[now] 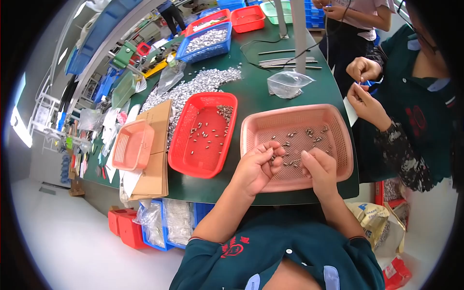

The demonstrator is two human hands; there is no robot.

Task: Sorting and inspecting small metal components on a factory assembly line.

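Over the near part of a pink plastic basket (341,118) are both of my hands. My left hand (254,170) is turned palm up with its fingers curled round a few small metal fittings. My right hand (321,170) is closed, thumb against the bent fingers; what it pinches, if anything, is too small to make out. Several more small metal fittings (310,131) lie scattered on the basket's bottom. To the left stands a red plastic basket (190,140) with similar fittings, loose in the middle and heaped at its far right corner.
A big pile of small silvery parts (203,81) spreads beyond the red basket. A smaller pink basket (133,145) sits on cardboard (158,159) at left. A clear bag (288,85), metal rods (288,62) and a post (299,38) stand beyond. At right, a co-worker's hands (366,87) work close by.
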